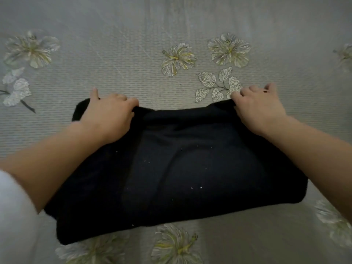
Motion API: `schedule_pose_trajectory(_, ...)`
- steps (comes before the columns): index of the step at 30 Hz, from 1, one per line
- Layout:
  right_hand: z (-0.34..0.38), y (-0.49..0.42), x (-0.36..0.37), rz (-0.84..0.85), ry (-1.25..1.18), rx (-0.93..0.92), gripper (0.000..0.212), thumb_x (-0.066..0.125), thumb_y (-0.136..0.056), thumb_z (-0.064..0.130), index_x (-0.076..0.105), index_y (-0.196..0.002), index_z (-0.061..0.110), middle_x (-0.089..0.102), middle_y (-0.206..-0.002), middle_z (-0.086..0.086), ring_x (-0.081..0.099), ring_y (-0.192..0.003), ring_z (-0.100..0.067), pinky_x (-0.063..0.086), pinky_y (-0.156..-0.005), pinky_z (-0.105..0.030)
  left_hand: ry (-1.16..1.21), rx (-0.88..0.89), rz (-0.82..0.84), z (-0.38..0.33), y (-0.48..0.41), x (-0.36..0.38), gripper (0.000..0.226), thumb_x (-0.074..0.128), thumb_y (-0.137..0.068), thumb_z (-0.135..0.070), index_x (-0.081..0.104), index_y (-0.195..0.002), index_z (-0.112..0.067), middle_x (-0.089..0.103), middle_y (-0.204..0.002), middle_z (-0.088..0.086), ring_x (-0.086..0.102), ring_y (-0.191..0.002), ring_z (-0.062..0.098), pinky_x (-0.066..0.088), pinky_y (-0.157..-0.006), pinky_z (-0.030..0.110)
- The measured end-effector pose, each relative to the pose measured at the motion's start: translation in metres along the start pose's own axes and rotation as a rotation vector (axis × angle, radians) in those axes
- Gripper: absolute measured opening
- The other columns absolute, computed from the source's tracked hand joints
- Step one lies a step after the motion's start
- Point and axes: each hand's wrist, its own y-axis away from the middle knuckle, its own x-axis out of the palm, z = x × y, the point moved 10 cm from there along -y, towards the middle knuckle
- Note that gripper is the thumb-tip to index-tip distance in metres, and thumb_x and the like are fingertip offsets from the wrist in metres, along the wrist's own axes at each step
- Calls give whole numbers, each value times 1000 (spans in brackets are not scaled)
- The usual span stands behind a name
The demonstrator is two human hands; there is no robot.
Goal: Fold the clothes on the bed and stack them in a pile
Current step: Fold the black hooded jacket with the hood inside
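The whole view is filled by a bed cover (133,54) of pale grey, finely ribbed cloth, spread flat. Large pale flowers (178,59) with yellow-green centres are printed on it, scattered along the far side and again at the near edge, and a sprig of outlined leaves (217,84) is seen just beyond the right hand. The edges of the picture are blurred.

A black garment (190,168) is laid on the cover in the middle of the view, folded into a broad, thick rectangle with rounded corners; small white flecks of lint are scattered over its top. Its far edge is gripped at both ends. The left hand (108,115) is curled over the far left part, the cloth pinched under the fingertips. The right hand (259,111) is closed on the far right corner, where the cloth is bunched and slightly raised. A white sleeve (13,216) is seen at the lower left.
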Motion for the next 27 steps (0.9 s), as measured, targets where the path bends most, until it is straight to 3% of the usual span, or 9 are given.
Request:
schedule_pose_trajectory(2, 1, 3, 7, -49, -186, 105, 42, 45, -97, 29, 39, -136, 15, 39, -145, -10, 31, -135, -27, 13, -111, -54, 143, -52, -130, -9, 10, 2, 39, 38, -98, -30, 41, -136, -21, 44, -142, 9, 31, -138, 27, 14, -110, 64)
schedule_pose_trajectory(5, 25, 31, 7, -187, -565, 143, 53, 44, -94, 41, 37, -142, 18, 26, -155, -5, 18, -144, -24, 10, -112, -53, 342, 40, -222, -53, 48, 8, 51, 29, -98, -44, 36, -144, -22, 28, -154, 11, 15, -146, 29, 12, -113, 60)
schedule_pose_trajectory(8, 68, 61, 17, -141, -694, -6, 60, 32, -91, 53, 31, -147, 32, 15, -160, 4, 5, -148, -16, 3, -114, -49, 358, 147, -70, -95, 80, 42, 57, 16, -96, -57, 19, -149, -36, 3, -161, 4, -7, -147, 29, 4, -113, 56)
schedule_pose_trajectory(10, 84, 67, 39, -2, -682, -50, 62, 19, -89, 62, 12, -149, 46, -8, -160, 14, -16, -146, -11, -9, -115, -44, 323, 75, 28, -92, 84, 69, 62, 5, -92, -65, -5, -149, -45, -24, -158, 0, -30, -141, 28, -7, -112, 57)
schedule_pose_trajectory(12, 89, 61, 59, 88, -646, -45, 62, 12, -87, 68, -6, -145, 53, -23, -156, 17, -28, -142, -10, -15, -114, -45, 281, 10, 68, -82, 76, 86, 65, 2, -87, -71, -19, -144, -48, -38, -151, -2, -41, -134, 28, -16, -109, 57)
schedule_pose_trajectory(15, 95, 47, 71, 108, -623, -38, 62, 16, -88, 67, -10, -143, 55, -22, -158, 11, -31, -142, -15, -17, -113, -48, 236, -8, 78, -78, 63, 96, 70, 8, -85, -74, -19, -144, -48, -40, -150, -2, -43, -133, 30, -20, -106, 57)
schedule_pose_trajectory(20, 99, 27, 68, 46, -627, -19, 61, 17, -90, 66, -6, -145, 53, -17, -160, 7, -26, -144, -19, -17, -113, -50, 230, -2, -12, -76, 46, 87, 71, 19, -84, -69, -2, -148, -45, -24, -157, 2, -34, -139, 32, -14, -109, 58)
schedule_pose_trajectory(24, 98, 17, 75, 43, -542, -16, 62, 13, -88, 70, -10, -143, 55, -16, -160, 7, -23, -145, -24, -14, -112, -57, 295, -160, 51, -53, 29, 100, 68, 10, -82, -77, -24, -138, -57, -38, -150, -6, -35, -136, 37, -13, -104, 68)
schedule_pose_trajectory(27, 71, 16, 90, 55, -530, 134, 63, 11, -86, 73, -10, -144, 55, -14, -161, 5, -18, -146, -28, -11, -110, -61, 351, -331, 50, -31, 34, 108, 71, 12, -80, -79, -25, -136, -56, -36, -152, -3, -32, -138, 37, -12, -102, 70)
